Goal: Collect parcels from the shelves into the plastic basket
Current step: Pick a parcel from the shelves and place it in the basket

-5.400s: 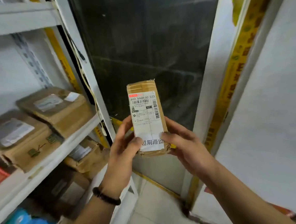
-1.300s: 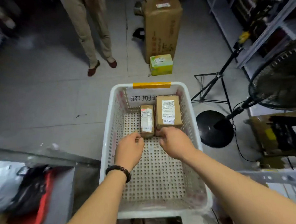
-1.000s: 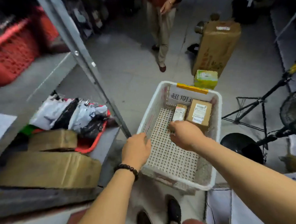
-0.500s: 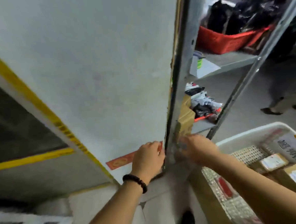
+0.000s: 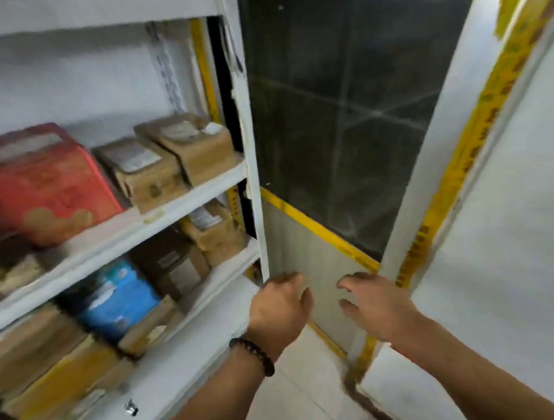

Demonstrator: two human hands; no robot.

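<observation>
text: none legible | cardboard parcels (image 5: pixel 198 149) at 10 o'clock: white labels, print blurred | red box (image 5: pixel 43 190) at 9 o'clock: gold marks, unreadable | yellow tape (image 5: pixel 485 102) at 2 o'clock: dark characters, smeared

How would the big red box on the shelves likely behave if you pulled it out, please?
The red box looks rigid with straight edges, so it is probably stiff, not floppy. It is the bulkiest thing on its shelf, so likely awkward and fairly heavy.

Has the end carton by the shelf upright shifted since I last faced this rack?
No. The end carton sits by the white upright, with the second carton beside it, as before.
</observation>
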